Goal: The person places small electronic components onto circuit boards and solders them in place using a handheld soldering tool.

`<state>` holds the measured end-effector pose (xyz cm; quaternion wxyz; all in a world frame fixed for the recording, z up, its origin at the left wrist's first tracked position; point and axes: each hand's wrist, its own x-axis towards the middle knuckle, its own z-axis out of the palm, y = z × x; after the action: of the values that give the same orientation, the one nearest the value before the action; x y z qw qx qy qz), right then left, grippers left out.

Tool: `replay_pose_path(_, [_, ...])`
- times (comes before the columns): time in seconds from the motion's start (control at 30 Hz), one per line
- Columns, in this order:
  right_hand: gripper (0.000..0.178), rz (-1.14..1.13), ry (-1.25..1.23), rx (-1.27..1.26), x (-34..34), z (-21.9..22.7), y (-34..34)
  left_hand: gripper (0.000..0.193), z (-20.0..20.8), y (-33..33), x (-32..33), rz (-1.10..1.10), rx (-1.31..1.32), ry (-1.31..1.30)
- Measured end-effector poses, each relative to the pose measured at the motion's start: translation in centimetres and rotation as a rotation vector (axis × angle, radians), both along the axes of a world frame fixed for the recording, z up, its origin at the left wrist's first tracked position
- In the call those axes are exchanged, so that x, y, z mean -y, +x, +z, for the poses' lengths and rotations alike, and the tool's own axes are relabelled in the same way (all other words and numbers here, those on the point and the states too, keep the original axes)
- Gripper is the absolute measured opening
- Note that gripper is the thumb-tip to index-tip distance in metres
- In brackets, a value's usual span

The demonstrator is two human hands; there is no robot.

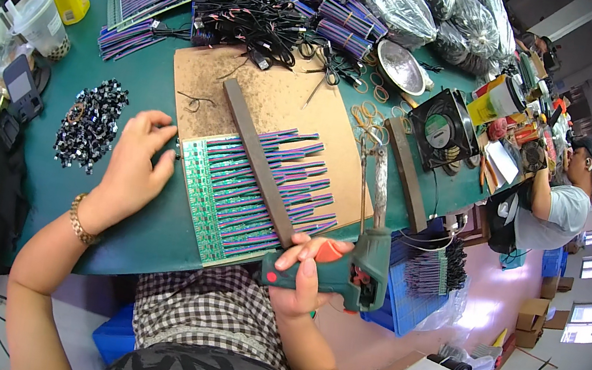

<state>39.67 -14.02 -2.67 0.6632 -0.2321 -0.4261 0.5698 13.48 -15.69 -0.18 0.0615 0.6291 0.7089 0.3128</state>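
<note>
My right hand [301, 275] is wrapped around the green grip of a soldering gun [370, 265] with an orange-red trigger and a pale metal barrel pointing away from me. Its fingers are also close to the near end of a dark flat bar [257, 158]. That bar lies across rows of purple and blue ribbon wires [289, 176], which run rightward from a green circuit board panel [201, 204]. At the panel's far left corner, my left hand [138, 167] has its fingers curled around a small dark part, mostly hidden. Beneath the panel is a brown cardboard sheet [323, 122].
A heap of small black connectors [91, 123] lies left of my left hand. Cable bundles [254, 19] fill the far side, beside a metal dish [401, 67]. A black fan [444, 129] and a second bar [405, 174] stand right. Another person [558, 203] sits farther right.
</note>
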Motion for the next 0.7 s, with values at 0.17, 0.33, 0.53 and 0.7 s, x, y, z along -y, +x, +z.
replay_pose_path(0.17, [0.045,0.062,0.015,0.050,1.2,-0.1,2.3,0.032,-1.1,1.1,0.0,0.029,-0.179,0.098])
replay_pose_path(0.33, [0.044,0.113,-0.053,0.112,2.4,-0.5,3.7,0.022,-0.8,1.0,-0.2,-0.001,-0.257,0.180])
replay_pose_path(0.53, [0.044,0.073,-0.137,0.049,3.9,-0.3,2.3,0.010,-0.4,-0.5,-0.2,-0.014,-0.186,0.193])
replay_pose_path(0.7, [0.046,0.347,-0.121,0.039,4.6,-0.3,1.3,0.015,0.5,-1.0,0.6,-0.041,-0.182,0.251])
